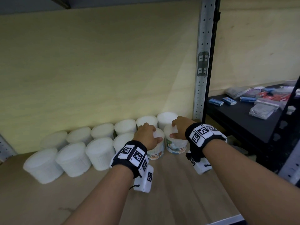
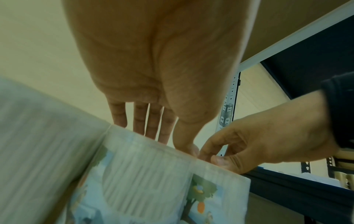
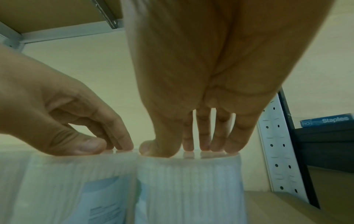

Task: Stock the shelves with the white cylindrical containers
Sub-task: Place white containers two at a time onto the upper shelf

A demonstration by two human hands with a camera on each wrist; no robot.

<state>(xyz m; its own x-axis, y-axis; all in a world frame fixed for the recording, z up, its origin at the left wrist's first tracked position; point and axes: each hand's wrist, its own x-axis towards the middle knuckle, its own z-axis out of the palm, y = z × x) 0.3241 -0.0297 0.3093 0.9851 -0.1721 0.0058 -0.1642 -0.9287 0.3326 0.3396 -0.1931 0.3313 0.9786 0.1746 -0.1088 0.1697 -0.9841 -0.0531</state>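
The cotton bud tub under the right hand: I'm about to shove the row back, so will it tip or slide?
The tub is squat and upright on the wooden shelf, so it probably slides rather than tips. Packed with cotton buds, it's likely light. The right hand rests fingertips on its smooth lid, which may be slippery.

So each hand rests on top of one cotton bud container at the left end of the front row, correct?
Not quite: the left hand and right hand each rest on top of one cotton bud container, but these stand at the right end of the front row, beside the metal upright. The head view shows it.
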